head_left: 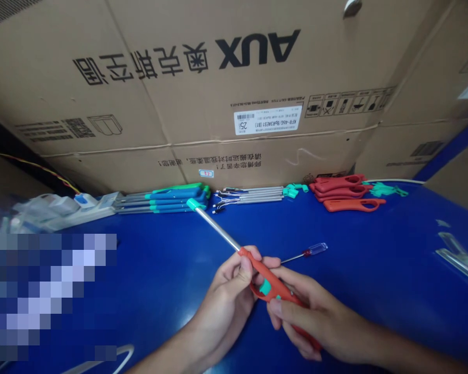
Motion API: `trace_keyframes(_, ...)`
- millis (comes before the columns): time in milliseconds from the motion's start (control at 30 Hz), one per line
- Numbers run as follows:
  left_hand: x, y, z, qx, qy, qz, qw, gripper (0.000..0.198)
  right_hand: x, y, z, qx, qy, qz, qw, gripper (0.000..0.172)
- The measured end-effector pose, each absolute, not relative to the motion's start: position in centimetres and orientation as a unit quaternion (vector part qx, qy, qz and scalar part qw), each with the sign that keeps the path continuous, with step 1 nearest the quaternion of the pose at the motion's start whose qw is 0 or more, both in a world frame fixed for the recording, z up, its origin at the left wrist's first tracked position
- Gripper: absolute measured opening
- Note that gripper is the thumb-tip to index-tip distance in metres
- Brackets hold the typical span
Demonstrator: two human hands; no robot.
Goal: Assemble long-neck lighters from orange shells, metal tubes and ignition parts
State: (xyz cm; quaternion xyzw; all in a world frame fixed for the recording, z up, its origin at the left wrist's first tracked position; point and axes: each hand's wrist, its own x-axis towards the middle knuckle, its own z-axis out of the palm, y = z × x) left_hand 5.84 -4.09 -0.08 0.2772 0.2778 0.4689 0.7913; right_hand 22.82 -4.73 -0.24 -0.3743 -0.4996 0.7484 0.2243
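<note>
Between my two hands is a long-necked gas lighter (275, 283) with a red-orange handle, a green trigger and a silver metal tube tipped in green. My left hand (234, 285) pinches the front of the handle, where the tube comes out. Around the rear of the handle wraps my right hand (312, 311), its thumb by a small green button. The tube points up and to the left. Behind my hands a screwdriver (310, 251) with a clear handle lies on the blue table (148, 291); part of its shaft is hidden.
Along the back lie blue lighters (171, 200), metal tubes with wires (253, 195), small green parts (294, 190), red handle shells (339, 189) and more green pieces (388, 189). A cardboard wall (203, 109) rises behind them. A power strip (86, 208) and plastic bags (42, 210) sit at left.
</note>
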Motion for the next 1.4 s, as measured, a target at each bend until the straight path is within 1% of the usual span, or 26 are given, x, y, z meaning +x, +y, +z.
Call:
trace_keyframes(100,5.74,-4.10,-0.14,0.270,0.283,0.475,0.788,0.023,22.76,-4.47,-0.16,-0.338,-0.424,0.807,0.234,0.047)
trace_keyframes(233,5.72,-3.98,-0.16,0.266,0.287,0.478,0.787,0.023,22.79,-4.34,0.23,-0.318,-0.392,0.833,0.227,0.069)
trace_keyframes(300,5.76,-3.92,-0.11,0.263,0.288,0.478,0.787,0.024,22.87,-4.31,0.31,-0.310,-0.386,0.839,0.224,0.077)
trace_keyframes(533,5.96,-4.08,-0.07,0.266,0.277,0.472,0.794,0.024,22.94,-4.36,0.16,-0.311,-0.423,0.827,0.201,0.072)
trace_keyframes(700,5.94,-4.13,-0.27,0.267,0.266,0.468,0.800,0.022,22.77,-4.51,0.12,-0.330,-0.446,0.809,0.195,0.077)
trace_keyframes(967,5.97,-3.97,-0.38,0.271,0.256,0.466,0.802,0.023,22.72,-4.61,0.32,-0.352,-0.434,0.808,0.189,0.086)
trace_keyframes(1300,5.98,-4.03,-0.43,0.274,0.255,0.462,0.804,0.022,22.52,-4.64,0.28,-0.354,-0.439,0.804,0.189,0.087)
trace_keyframes(1400,5.93,-4.04,-0.39,0.273,0.252,0.462,0.805,0.023,22.51,-4.60,0.28,-0.355,-0.440,0.804,0.187,0.083)
